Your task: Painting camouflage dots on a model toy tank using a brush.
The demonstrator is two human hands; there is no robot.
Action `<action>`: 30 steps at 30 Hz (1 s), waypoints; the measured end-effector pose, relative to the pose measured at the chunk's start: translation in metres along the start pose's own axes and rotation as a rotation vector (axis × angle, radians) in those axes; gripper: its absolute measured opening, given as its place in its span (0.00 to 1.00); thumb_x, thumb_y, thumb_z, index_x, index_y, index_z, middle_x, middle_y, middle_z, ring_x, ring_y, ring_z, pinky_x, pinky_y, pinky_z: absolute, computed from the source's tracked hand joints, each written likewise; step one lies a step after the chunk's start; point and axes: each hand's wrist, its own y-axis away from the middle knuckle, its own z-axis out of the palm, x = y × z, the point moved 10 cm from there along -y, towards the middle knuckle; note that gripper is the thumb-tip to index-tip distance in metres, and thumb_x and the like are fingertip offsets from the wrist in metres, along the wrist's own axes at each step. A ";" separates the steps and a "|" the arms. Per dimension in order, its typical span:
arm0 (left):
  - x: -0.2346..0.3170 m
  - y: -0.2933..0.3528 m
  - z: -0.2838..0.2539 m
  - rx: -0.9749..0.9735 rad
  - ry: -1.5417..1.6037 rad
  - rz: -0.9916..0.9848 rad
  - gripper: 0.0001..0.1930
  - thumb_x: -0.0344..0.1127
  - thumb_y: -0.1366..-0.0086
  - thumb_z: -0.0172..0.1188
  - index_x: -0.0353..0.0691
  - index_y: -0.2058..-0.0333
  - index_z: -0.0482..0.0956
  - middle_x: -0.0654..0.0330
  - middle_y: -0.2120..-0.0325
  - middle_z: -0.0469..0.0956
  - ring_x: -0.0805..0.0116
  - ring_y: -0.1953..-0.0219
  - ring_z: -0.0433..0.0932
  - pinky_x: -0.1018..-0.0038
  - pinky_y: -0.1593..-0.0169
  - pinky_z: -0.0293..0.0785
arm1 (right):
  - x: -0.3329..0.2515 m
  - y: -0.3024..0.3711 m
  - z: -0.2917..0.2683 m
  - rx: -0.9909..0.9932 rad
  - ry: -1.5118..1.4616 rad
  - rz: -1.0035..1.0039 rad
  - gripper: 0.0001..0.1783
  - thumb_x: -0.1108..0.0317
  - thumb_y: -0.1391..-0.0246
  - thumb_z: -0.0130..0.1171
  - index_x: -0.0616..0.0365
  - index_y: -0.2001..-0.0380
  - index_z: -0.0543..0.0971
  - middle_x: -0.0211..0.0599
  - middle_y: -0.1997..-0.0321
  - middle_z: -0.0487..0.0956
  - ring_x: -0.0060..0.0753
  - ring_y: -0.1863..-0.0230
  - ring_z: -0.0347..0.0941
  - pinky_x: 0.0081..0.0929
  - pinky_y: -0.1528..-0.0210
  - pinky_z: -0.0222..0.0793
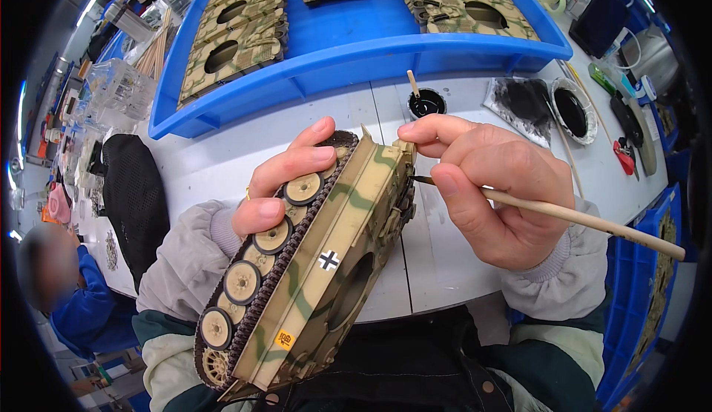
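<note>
A model tank hull (319, 264) in tan, green and brown camouflage is tilted on its side in my left hand (285, 178), whose fingers wrap the tracks and road wheels. It has no turret; a round opening shows in its deck. My right hand (497, 182) pinches a thin paintbrush (586, 219) with a pale wooden handle. The brush's dark tip meets the hull's far end, and my right index finger and thumb are close beside that end. Beyond the hands stands a small cup of black paint (428, 103) with a stick in it.
A blue tray (356, 60) at the back holds several similar hulls (237, 30). At right lie a black-stained cloth (519, 104), a bowl of black paint (572, 111) and pliers (621, 156). A black fabric item (133, 197) lies left. Another person in a blue sleeve (93, 301) sits farther left.
</note>
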 end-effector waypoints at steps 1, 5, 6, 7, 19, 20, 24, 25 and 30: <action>0.000 0.000 0.001 -0.004 0.000 0.000 0.25 0.31 0.37 0.53 0.51 0.42 0.57 0.32 0.44 0.57 0.29 0.37 0.48 0.42 0.36 0.48 | 0.000 0.000 0.000 0.009 -0.007 0.006 0.06 0.88 0.49 0.51 0.67 0.70 0.71 0.38 0.80 0.73 0.29 0.75 0.73 0.52 0.52 0.74; 0.000 0.000 0.001 -0.004 0.002 0.002 0.25 0.31 0.37 0.53 0.51 0.42 0.57 0.31 0.44 0.57 0.29 0.37 0.48 0.41 0.36 0.48 | 0.001 0.000 -0.001 0.004 -0.007 0.013 0.06 0.88 0.48 0.51 0.67 0.70 0.71 0.37 0.80 0.73 0.28 0.75 0.73 0.52 0.52 0.74; 0.000 0.000 0.000 -0.004 0.003 0.001 0.25 0.31 0.37 0.53 0.51 0.42 0.57 0.31 0.44 0.57 0.29 0.37 0.48 0.41 0.36 0.48 | 0.001 0.000 -0.001 -0.001 -0.005 0.005 0.06 0.88 0.48 0.51 0.67 0.70 0.71 0.37 0.80 0.73 0.28 0.75 0.73 0.52 0.52 0.74; 0.000 0.000 0.001 -0.005 0.005 0.002 0.25 0.31 0.37 0.53 0.51 0.42 0.57 0.31 0.44 0.57 0.29 0.37 0.48 0.41 0.36 0.48 | 0.001 0.000 0.000 -0.006 -0.003 -0.002 0.06 0.87 0.48 0.51 0.67 0.70 0.71 0.37 0.80 0.72 0.28 0.75 0.73 0.52 0.52 0.74; 0.000 0.000 0.001 -0.009 0.014 0.003 0.25 0.30 0.36 0.53 0.51 0.42 0.57 0.31 0.44 0.56 0.28 0.37 0.48 0.41 0.36 0.47 | 0.001 0.000 0.000 -0.018 0.007 -0.007 0.05 0.87 0.47 0.51 0.67 0.69 0.71 0.39 0.78 0.73 0.29 0.74 0.73 0.53 0.51 0.73; 0.001 0.000 0.002 -0.009 0.013 0.005 0.25 0.30 0.36 0.53 0.51 0.42 0.57 0.31 0.44 0.56 0.28 0.37 0.48 0.41 0.36 0.47 | 0.001 0.000 0.000 -0.018 0.007 -0.007 0.05 0.87 0.47 0.51 0.67 0.69 0.71 0.39 0.78 0.73 0.29 0.74 0.73 0.53 0.51 0.73; 0.001 0.000 0.001 -0.012 0.020 0.005 0.25 0.30 0.36 0.53 0.51 0.42 0.57 0.31 0.43 0.56 0.28 0.37 0.48 0.41 0.36 0.47 | 0.001 0.001 0.001 -0.024 0.011 -0.004 0.05 0.87 0.47 0.51 0.67 0.69 0.71 0.39 0.78 0.73 0.29 0.74 0.73 0.53 0.51 0.73; 0.001 0.000 0.001 -0.011 0.023 0.006 0.25 0.30 0.36 0.53 0.51 0.42 0.57 0.31 0.43 0.56 0.28 0.37 0.48 0.41 0.36 0.47 | 0.001 0.001 0.001 -0.023 0.007 -0.001 0.06 0.87 0.47 0.51 0.67 0.69 0.71 0.39 0.78 0.73 0.29 0.74 0.73 0.53 0.51 0.73; 0.004 0.000 0.001 -0.015 0.019 0.007 0.25 0.30 0.36 0.52 0.50 0.42 0.57 0.30 0.43 0.56 0.28 0.37 0.48 0.40 0.36 0.47 | 0.000 0.000 0.000 -0.013 -0.026 0.003 0.04 0.86 0.46 0.50 0.67 0.68 0.70 0.40 0.78 0.73 0.29 0.73 0.73 0.53 0.51 0.73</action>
